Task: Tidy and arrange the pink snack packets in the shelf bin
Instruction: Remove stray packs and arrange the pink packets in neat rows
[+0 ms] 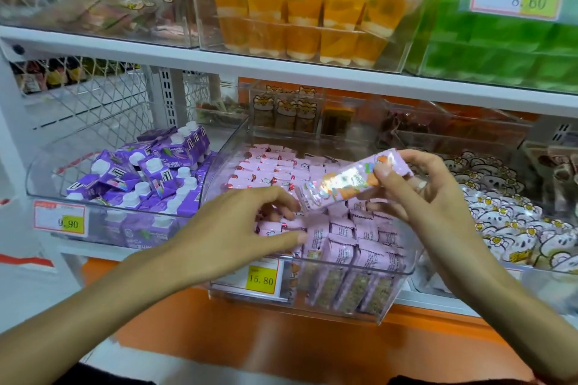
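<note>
Hands meet over a clear bin (394, 272) at the centre of the view, filled with pink packets (341, 230) standing in rows, more neatly at the back than at the front, where a few lie tipped. The right hand (438, 197), coming in from 4 o'clock, holds one packet (350, 183) lifted above the bin; its thumb and fingers (386, 176) are curled round the packet's upper right end, and the packet slants down toward 8 o'clock with its printed face to the camera. The left hand (237, 228), reaching in from 8 o'clock, has its fingers bent and spread, their tips down among the packets at the bin's front left; the thumb lies straight along the tops of the packets near the front wall. Whether those fingertips pinch a packet or only press on it cannot be told. A yellow price tag (261, 279) reading 16.80 sits on the bin's front, at 6 o'clock from the left hand. At 9 o'clock from the bin a second clear bin (47, 184) holds purple cartons (150, 172) with white caps, tagged 9.90. At 3 o'clock lie white packets (506, 222) printed with flowers. On the shelf (156, 51) above, at 12 o'clock, orange cups (312, 19) are stacked in a clear box, with green packs (500, 50) at 1 o'clock; both carry tags of 8.60.
</note>
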Demonstrator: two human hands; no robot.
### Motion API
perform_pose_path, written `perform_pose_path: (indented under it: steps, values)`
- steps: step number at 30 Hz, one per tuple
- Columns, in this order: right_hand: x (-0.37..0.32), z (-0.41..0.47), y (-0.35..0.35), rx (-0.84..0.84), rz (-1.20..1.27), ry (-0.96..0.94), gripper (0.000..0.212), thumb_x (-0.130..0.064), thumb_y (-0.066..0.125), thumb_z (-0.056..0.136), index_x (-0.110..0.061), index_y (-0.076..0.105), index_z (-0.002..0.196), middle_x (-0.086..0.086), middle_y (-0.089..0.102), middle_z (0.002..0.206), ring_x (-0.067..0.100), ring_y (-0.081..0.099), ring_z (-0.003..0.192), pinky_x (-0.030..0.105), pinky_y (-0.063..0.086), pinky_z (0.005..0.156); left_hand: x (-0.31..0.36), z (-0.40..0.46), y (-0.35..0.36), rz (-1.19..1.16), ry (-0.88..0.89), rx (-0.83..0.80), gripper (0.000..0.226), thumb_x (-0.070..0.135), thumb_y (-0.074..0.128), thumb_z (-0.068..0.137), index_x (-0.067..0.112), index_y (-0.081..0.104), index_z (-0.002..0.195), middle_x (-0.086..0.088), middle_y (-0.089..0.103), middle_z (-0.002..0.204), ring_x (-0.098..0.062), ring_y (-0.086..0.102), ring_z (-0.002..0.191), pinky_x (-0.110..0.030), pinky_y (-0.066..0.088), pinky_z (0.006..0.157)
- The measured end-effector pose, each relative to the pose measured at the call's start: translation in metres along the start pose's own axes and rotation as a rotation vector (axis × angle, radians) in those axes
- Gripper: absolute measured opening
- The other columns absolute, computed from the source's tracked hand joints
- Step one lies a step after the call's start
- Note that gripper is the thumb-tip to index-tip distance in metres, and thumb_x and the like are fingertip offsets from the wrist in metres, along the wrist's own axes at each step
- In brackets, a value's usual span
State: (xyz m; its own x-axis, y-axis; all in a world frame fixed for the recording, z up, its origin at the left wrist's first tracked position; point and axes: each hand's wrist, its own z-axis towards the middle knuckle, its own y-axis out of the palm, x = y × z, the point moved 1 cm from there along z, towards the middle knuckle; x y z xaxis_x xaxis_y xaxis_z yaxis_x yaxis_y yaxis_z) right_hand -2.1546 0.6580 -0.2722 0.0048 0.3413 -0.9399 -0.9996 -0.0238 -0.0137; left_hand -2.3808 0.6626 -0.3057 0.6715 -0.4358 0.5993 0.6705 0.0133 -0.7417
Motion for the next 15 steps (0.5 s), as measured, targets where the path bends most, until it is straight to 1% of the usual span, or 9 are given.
perform_pose_path:
  steps: [1, 3, 5, 7, 9, 10, 13, 14, 15]
  values:
    - [0.0, 0.0, -0.001, -0.009, -0.025, -0.016, 0.04, -0.033, 0.063, 0.075, -0.014, 0.051, 0.108, 0.007, 0.074, 0.088, 0.016, 0.072, 0.079, 0.018, 0.055, 0.065, -0.001, -0.001, -0.002, 0.079, 0.028, -0.047, 0.032, 0.066, 0.06, 0.074, 0.042, 0.062, 0.094, 0.028, 0.063, 0.093, 0.003, 0.059, 0.088, -0.032, 0.051, 0.078]
    - [0.002, -0.003, 0.001, -0.058, -0.13, -0.052, 0.035, -0.035, 0.062, 0.075, -0.016, 0.049, 0.102, 0.001, 0.074, 0.086, 0.014, 0.071, 0.076, 0.02, 0.054, 0.065, -0.001, -0.001, -0.006, 0.136, 0.073, -0.108, 0.029, 0.063, 0.053, 0.08, 0.04, 0.065, 0.093, 0.022, 0.063, 0.096, -0.002, 0.059, 0.091, -0.037, 0.049, 0.08]
    - [0.005, -0.005, 0.003, -0.123, -0.314, -0.105, 0.034, -0.04, 0.061, 0.075, -0.019, 0.047, 0.099, -0.002, 0.072, 0.083, 0.014, 0.069, 0.075, 0.033, 0.056, 0.069, 0.0, -0.001, -0.007, 0.164, 0.102, -0.13, 0.026, 0.061, 0.053, 0.083, 0.039, 0.065, 0.092, 0.02, 0.061, 0.098, -0.004, 0.059, 0.092, -0.038, 0.048, 0.081]
    - [0.005, -0.007, 0.002, -0.176, -0.471, -0.137, 0.034, -0.047, 0.058, 0.076, -0.025, 0.047, 0.1, 0.005, 0.068, 0.078, 0.017, 0.065, 0.072, 0.046, 0.054, 0.073, 0.0, 0.0, -0.007, 0.196, 0.113, -0.135, 0.024, 0.06, 0.055, 0.084, 0.039, 0.065, 0.094, 0.022, 0.062, 0.099, -0.002, 0.058, 0.093, -0.037, 0.047, 0.082]
    - [0.001, -0.005, -0.002, -0.21, -0.553, -0.147, 0.031, -0.05, 0.056, 0.077, -0.032, 0.046, 0.101, 0.009, 0.063, 0.078, 0.023, 0.063, 0.07, 0.051, 0.052, 0.073, -0.001, -0.001, -0.008, 0.2, 0.105, -0.128, 0.026, 0.06, 0.054, 0.083, 0.039, 0.065, 0.094, 0.022, 0.062, 0.099, -0.001, 0.058, 0.092, -0.036, 0.048, 0.081]
    - [-0.001, -0.004, -0.004, -0.232, -0.582, -0.162, 0.029, -0.051, 0.055, 0.079, -0.035, 0.046, 0.101, 0.009, 0.063, 0.08, 0.022, 0.063, 0.07, 0.048, 0.052, 0.072, -0.001, -0.001, -0.008, 0.191, 0.102, -0.123, 0.028, 0.061, 0.054, 0.083, 0.038, 0.066, 0.093, 0.021, 0.063, 0.098, -0.001, 0.058, 0.091, -0.036, 0.048, 0.081]
    - [-0.005, -0.006, -0.001, -0.31, -0.706, -0.228, 0.025, -0.054, 0.051, 0.081, -0.041, 0.044, 0.101, -0.004, 0.064, 0.085, 0.008, 0.063, 0.072, 0.024, 0.051, 0.066, 0.0, 0.0, -0.008, 0.186, 0.109, -0.116, 0.028, 0.06, 0.053, 0.084, 0.037, 0.066, 0.092, 0.02, 0.063, 0.095, -0.002, 0.058, 0.088, -0.037, 0.048, 0.079]
    - [-0.005, -0.007, 0.003, -0.343, -0.755, -0.242, 0.027, -0.056, 0.051, 0.081, -0.041, 0.045, 0.103, -0.009, 0.063, 0.088, 0.004, 0.063, 0.073, 0.022, 0.051, 0.065, 0.0, 0.0, -0.008, 0.186, 0.11, -0.111, 0.026, 0.059, 0.054, 0.084, 0.037, 0.066, 0.091, 0.02, 0.064, 0.094, -0.002, 0.058, 0.087, -0.036, 0.048, 0.078]
    - [-0.002, -0.009, 0.008, -0.375, -0.82, -0.261, 0.031, -0.057, 0.05, 0.08, -0.04, 0.047, 0.106, -0.014, 0.061, 0.093, 0.002, 0.062, 0.075, 0.022, 0.051, 0.066, 0.0, 0.0, -0.008, 0.182, 0.11, -0.106, 0.024, 0.058, 0.055, 0.084, 0.037, 0.067, 0.09, 0.02, 0.064, 0.092, -0.002, 0.058, 0.085, -0.036, 0.048, 0.077]
